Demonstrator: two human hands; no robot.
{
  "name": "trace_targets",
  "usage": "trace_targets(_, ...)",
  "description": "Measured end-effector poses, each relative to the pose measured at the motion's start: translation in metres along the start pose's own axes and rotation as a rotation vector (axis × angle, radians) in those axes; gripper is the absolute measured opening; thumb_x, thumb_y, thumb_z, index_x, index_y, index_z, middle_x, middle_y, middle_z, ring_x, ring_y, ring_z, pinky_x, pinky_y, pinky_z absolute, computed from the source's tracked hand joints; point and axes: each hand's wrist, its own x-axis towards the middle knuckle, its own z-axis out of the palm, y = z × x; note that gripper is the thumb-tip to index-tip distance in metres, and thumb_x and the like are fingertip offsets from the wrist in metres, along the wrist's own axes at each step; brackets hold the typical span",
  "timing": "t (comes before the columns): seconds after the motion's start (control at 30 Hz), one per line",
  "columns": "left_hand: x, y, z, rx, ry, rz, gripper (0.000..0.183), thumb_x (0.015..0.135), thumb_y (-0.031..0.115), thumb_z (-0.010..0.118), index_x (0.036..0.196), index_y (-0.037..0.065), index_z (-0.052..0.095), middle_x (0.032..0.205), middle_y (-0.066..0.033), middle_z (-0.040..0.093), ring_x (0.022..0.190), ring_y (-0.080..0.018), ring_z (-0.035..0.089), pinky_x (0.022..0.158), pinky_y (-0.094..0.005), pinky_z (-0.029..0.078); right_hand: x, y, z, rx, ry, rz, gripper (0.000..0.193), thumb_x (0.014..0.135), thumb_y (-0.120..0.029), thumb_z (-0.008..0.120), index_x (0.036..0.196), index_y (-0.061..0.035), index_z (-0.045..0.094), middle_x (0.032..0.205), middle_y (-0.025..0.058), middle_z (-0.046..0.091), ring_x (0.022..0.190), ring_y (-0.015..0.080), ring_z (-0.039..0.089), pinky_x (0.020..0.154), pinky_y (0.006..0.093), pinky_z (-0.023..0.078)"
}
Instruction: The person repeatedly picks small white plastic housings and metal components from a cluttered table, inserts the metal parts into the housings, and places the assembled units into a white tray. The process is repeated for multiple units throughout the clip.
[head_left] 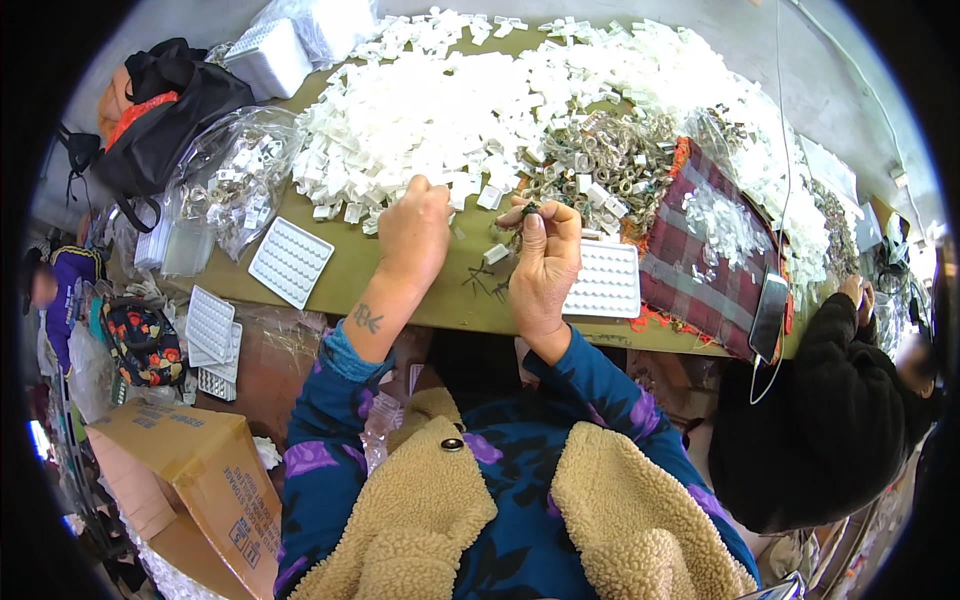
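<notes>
My left hand (415, 232) is closed over the near edge of a large heap of small white plastic pieces (420, 115). Its fingertips are turned away, so anything in them is hidden. To its right, my right hand (546, 262) pinches a small dark piece (530, 210) between thumb and fingers, too small to name. Just beyond it lies a pile of brownish ring-like pieces (610, 150) mixed with some white ones. A loose white piece (495, 254) rests on the table beside the right hand. Partly behind my right wrist is a white dimpled tray (605, 280).
Another dimpled tray (291, 262) lies at left on the green table (440, 310), near a clear bag of parts (235, 180). A plaid cloth (700, 260) and a phone (769, 312) lie at right, close to a person in black (815, 420). An open carton (200, 480) stands lower left.
</notes>
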Motion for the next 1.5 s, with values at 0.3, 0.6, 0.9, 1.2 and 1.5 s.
trace_targets(0.3,-0.019,-0.012,0.001,-0.127,0.152,0.129,0.013,0.078,0.007,0.075,0.090,0.007,0.070,0.092,-0.0053,0.068,0.073,-0.0279,0.066,0.063,-0.0364,0.053,-0.005,-0.003,0.004,-0.005,0.015,-0.026,0.008,0.104,-0.006,0.049,0.111,-0.0021,0.048,0.106,0.0107,0.063,0.089,0.0123,0.059,0.086,0.0266,0.049)
trace_targets(0.6,-0.043,-0.005,-0.011,-0.136,0.049,0.084,0.021,0.077,0.002,0.066,0.098,0.007,0.070,0.092,-0.0072,0.063,0.081,-0.0280,0.064,0.066,-0.0372,0.053,-0.012,-0.003,0.005,-0.019,-0.039,-0.005,0.008,0.104,-0.006,0.050,0.110,-0.0020,0.048,0.103,0.0104,0.062,0.087,0.0120,0.058,0.084,0.0263,0.049)
trace_targets(0.9,-0.060,0.005,-0.022,0.056,-0.024,0.222,0.020,0.078,-0.001,0.063,0.096,0.003,0.071,0.093,-0.0081,0.066,0.086,-0.0280,0.062,0.074,-0.0377,0.052,-0.013,0.000,0.003,-0.035,-0.022,-0.048,0.011,0.102,-0.003,0.050,0.113,0.0001,0.048,0.098,0.0055,0.059,0.086,0.0104,0.057,0.082,0.0242,0.049)
trace_targets(1.2,-0.039,-0.013,-0.024,-1.304,-0.113,-0.522,0.025,0.090,0.003,0.069,0.113,-0.005,0.064,0.098,-0.0112,0.070,0.078,-0.0168,0.068,0.070,-0.0288,0.058,-0.005,-0.002,0.007,-0.441,-0.273,-0.045,0.009,0.101,-0.005,0.055,0.109,-0.0014,0.053,0.095,0.0036,0.059,0.082,0.0084,0.052,0.076,0.0225,0.046)
trace_targets(1.5,-0.051,-0.014,-0.012,-1.757,0.086,-0.480,0.021,0.093,0.004,0.066,0.113,-0.003,0.063,0.101,-0.0112,0.070,0.083,-0.0178,0.069,0.073,-0.0299,0.060,0.012,-0.016,0.034,-0.378,-0.411,0.155,0.013,0.100,-0.011,0.060,0.101,0.0015,0.059,0.084,0.0006,0.061,0.075,0.0062,0.052,0.067,0.0215,0.045)
